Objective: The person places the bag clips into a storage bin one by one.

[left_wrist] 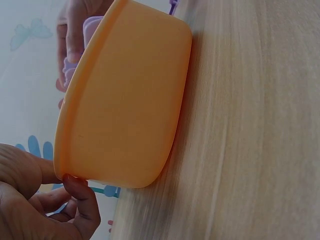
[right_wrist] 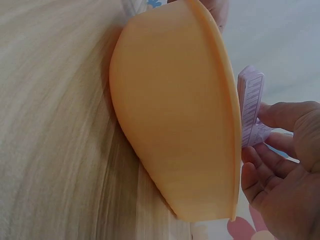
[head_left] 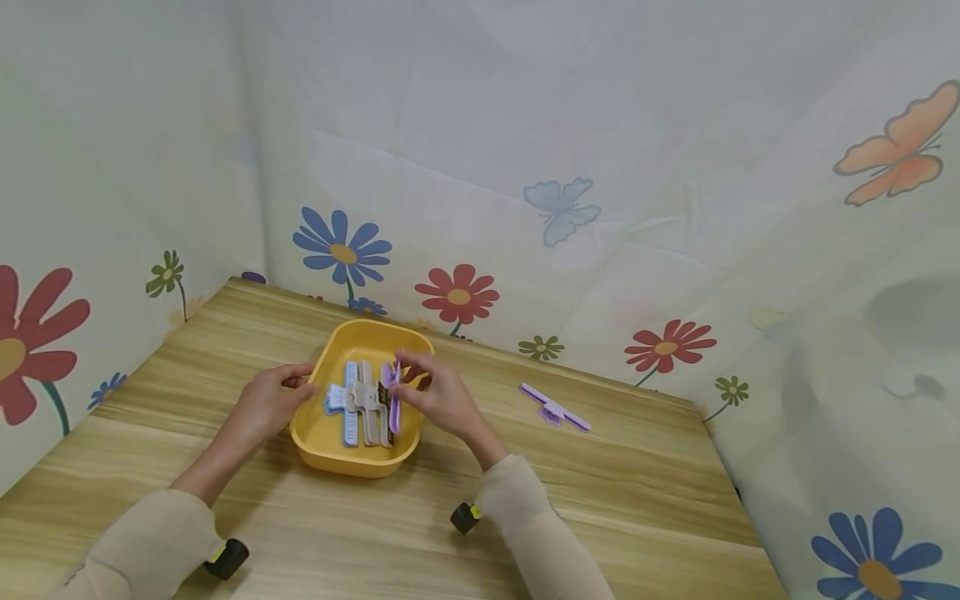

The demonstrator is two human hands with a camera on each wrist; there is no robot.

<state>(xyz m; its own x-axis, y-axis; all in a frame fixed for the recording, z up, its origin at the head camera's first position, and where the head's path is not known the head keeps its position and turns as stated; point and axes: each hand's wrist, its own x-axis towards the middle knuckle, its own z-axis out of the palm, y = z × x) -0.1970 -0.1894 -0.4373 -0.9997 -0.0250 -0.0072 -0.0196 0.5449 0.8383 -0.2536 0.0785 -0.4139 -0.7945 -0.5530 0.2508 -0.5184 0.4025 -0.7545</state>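
Note:
A yellow plastic basin (head_left: 341,468) stands on the table, and my left hand (head_left: 273,400) pinches its left rim between thumb and fingers. Over the basin's right side, my right hand (head_left: 442,398) pinches a purple ruler-shaped clip (head_left: 395,412) by its handle. In the right wrist view this purple clip (right_wrist: 251,102) stands above the rim, its edge marked with ruler lines. Inside the basin a light blue clip (head_left: 350,425) and greyish clips (head_left: 368,427) lie side by side; the held clip partly covers the rightmost ones.
Another purple clip (head_left: 555,408) lies on the wood-grain table (head_left: 630,475) to the right of the basin. A white cloth wall (head_left: 480,108) printed with flowers and butterflies rises behind the table and along both sides.

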